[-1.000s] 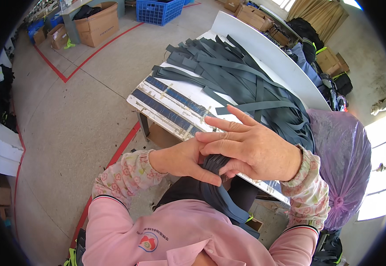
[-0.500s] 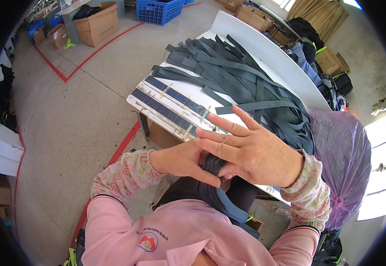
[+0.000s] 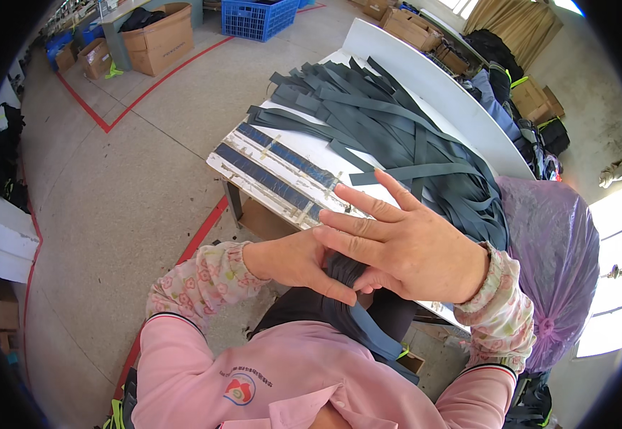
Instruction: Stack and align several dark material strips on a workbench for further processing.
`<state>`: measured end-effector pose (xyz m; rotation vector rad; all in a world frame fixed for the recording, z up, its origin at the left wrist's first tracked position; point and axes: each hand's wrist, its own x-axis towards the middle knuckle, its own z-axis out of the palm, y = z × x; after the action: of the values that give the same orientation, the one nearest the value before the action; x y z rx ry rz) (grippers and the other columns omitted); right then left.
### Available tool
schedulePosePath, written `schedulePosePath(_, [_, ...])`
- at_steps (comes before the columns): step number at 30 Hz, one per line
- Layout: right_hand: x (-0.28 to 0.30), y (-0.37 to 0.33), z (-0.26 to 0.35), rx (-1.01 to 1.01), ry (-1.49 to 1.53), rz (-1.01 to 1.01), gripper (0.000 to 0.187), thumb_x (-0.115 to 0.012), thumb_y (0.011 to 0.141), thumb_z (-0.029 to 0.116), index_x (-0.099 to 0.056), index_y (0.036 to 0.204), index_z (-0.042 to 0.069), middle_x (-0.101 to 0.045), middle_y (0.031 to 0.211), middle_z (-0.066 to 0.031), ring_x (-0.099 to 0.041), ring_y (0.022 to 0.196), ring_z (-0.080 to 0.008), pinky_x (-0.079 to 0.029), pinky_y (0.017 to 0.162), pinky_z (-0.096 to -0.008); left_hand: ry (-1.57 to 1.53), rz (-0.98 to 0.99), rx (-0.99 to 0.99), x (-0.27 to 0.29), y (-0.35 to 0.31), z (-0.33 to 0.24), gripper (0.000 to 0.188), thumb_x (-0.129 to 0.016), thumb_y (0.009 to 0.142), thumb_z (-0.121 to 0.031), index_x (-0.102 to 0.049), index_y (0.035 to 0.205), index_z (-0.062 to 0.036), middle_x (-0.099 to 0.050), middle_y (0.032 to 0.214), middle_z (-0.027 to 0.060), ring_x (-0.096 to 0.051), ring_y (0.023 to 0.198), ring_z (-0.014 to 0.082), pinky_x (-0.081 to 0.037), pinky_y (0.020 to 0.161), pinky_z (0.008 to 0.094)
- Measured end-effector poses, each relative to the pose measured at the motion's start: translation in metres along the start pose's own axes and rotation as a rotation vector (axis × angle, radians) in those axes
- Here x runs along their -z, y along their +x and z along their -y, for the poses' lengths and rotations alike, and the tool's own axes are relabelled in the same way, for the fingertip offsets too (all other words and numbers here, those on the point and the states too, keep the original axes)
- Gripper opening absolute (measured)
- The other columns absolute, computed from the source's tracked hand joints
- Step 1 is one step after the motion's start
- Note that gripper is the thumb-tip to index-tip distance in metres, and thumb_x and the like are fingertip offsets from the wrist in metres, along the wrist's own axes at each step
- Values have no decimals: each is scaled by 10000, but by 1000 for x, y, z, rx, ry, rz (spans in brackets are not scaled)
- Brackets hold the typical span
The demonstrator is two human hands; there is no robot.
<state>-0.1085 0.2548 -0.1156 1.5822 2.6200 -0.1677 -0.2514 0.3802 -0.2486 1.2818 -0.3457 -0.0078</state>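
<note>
Just above my lap, my left hand (image 3: pixel 293 262) is wrapped round a bundle of dark grey-blue webbing straps (image 3: pixel 345 269), its thumb lying across the near side. The rest of the bundle hangs down over my lap. My right hand (image 3: pixel 412 247) reaches across from the right with its fingers spread. Its thumb side is close against the bundle, but the palm and whatever is under it are hidden. Beyond both hands, a large heap of loose grey-blue straps (image 3: pixel 379 107) covers much of the white table (image 3: pixel 329 151).
Dark blue strips (image 3: pixel 261 171) are taped along the table's left end. A raised white board (image 3: pixel 432 75) edges its far side. To the right bulges a tied purple plastic bag (image 3: pixel 550 250). A cardboard box (image 3: pixel 157 43) and a blue crate (image 3: pixel 257 20) stand on the floor beyond.
Hardly anything differs. My right hand's fingers have shifted very slightly over the bundle, and the view has moved a touch. My left hand keeps its grip.
</note>
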Motion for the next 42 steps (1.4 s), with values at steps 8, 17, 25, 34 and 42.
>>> schedulePosePath(8, [-1, 4, -6, 92, 158, -146, 490, -808, 678, 258, -605, 1101, 117, -621, 1228, -39, -497, 1293, -291, -303, 1136, -560, 75, 36, -74, -1, 4, -5, 438, -810, 805, -81, -610, 1190, -19, -677, 1074, 48, -641, 1033, 140, -517, 928, 281])
schedulePosePath(17, [3, 8, -13, 123, 268, -117, 383, -790, 688, 226, -656, 1020, 91, -599, 979, -39, -571, 970, -278, -393, 1037, -494, 54, 36, -8, 3, 4, 4, 448, -901, 723, -185, -673, 1077, -32, -685, 1025, 26, -624, 987, 113, -502, 871, 274])
schedulePosePath(25, [-5, 17, -15, 98, 130, -223, 312, -779, 671, 197, -651, 935, 93, -579, 905, -42, -567, 945, -270, -372, 1062, -505, 10, -401, -166, -33, -1, 44, 471, -802, 834, -168, -556, 1214, -35, -614, 1112, 23, -570, 1002, 97, -475, 852, 269])
schedulePosePath(34, [-76, -11, -68, -181, 671, -526, 378, -761, 835, 175, -639, 1170, 50, -641, 993, -115, -627, 870, -274, -516, 783, -362, -85, -598, -207, -22, 21, 54, 51, -525, 999, -92, -500, 1003, -48, -562, 787, 75, -578, 716, 194, -489, 708, 359])
schedulePosePath(42, [-307, -104, -66, -1100, 457, -403, 417, -780, 790, 322, -676, 1174, 197, -598, 978, -125, -649, 871, -340, -525, 785, -435, -276, -628, -315, -10, 37, 41, 152, -557, 1016, -200, -493, 939, -85, -497, 751, 26, -506, 666, 150, -455, 685, 351])
